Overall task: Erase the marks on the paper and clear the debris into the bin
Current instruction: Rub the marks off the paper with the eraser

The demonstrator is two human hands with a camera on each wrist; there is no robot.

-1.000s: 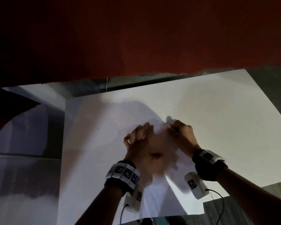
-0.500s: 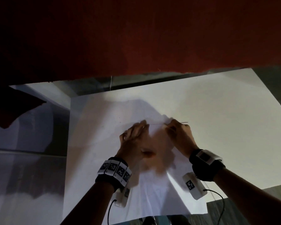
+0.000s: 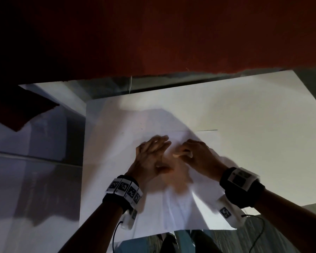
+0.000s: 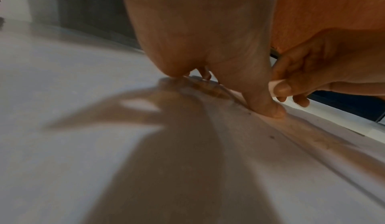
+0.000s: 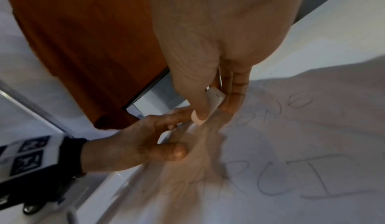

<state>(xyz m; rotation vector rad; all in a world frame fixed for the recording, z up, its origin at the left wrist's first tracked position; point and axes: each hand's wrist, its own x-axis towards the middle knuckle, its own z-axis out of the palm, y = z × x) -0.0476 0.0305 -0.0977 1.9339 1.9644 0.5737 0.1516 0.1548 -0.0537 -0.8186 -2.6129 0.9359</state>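
A white sheet of paper (image 3: 181, 207) lies on the white table (image 3: 254, 110). Pencil writing (image 5: 291, 183) covers it in the right wrist view. My left hand (image 3: 152, 152) lies on the sheet with fingers straight and the thumb (image 4: 268, 107) pressed down. Just to its right, my right hand (image 3: 193, 152) pinches a small white eraser (image 5: 210, 107) between thumb and fingers, its lower end on the paper near the left fingertips. The eraser (image 4: 272, 86) also shows in the left wrist view. A few dark specks (image 4: 271, 137) lie on the sheet.
A dark red cloth (image 3: 171, 42) hangs along the table's far edge. A lower white surface (image 3: 35, 161) lies to the left of the table. The table extends bare to the right of the sheet. No bin shows in any view.
My right hand has drawn the eraser back from the sheet's far edge, toward me and slightly left. The left hand has stayed on the paper.
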